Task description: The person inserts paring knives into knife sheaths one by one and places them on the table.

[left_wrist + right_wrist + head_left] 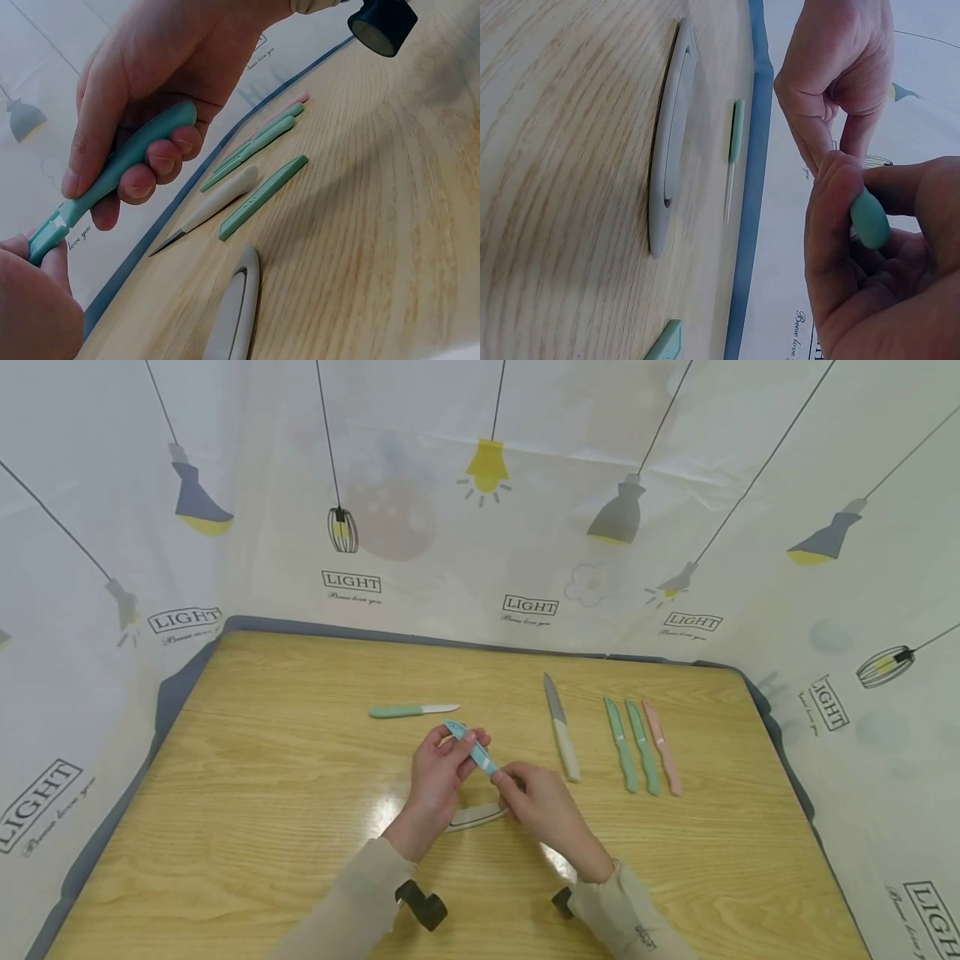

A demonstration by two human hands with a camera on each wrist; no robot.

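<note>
Wood grain runs along the table (285,777), and toward its left lies a green knife (414,710), its white blade bare and pointing right. Near it, the person's left hand (437,768) pinches the sheath (481,757) of a blue-green knife (135,156) between thumb and fingers. That knife is held slanting above the table, between the two hands, and a pale grey curved thing (477,816) lies below. The right hand (546,806) has its fingers curled firmly round the handle.

To my eye, the step in hand is working the sheath on or off; I can't tell which. A white band shows where sheath meets handle, the rest of the blade being covered. The next move, I'd judge, calls for a straight slide along the blade, the handle held steady.

Farther right come a loose green sheath (264,196), plain to see only from the wrists, and a white knife (560,724) with its grey blade bare. Then, side by side, stand a green sheathed knife (621,745), its green twin (642,747) and a pink sheathed knife (663,748).

As for writing, "LIGHT" repeats in boxes across the wall cloth (435,610) from left to right, over small script ending "love you". Dark lettering on the right sleeve (624,906) is too small to read.
</note>
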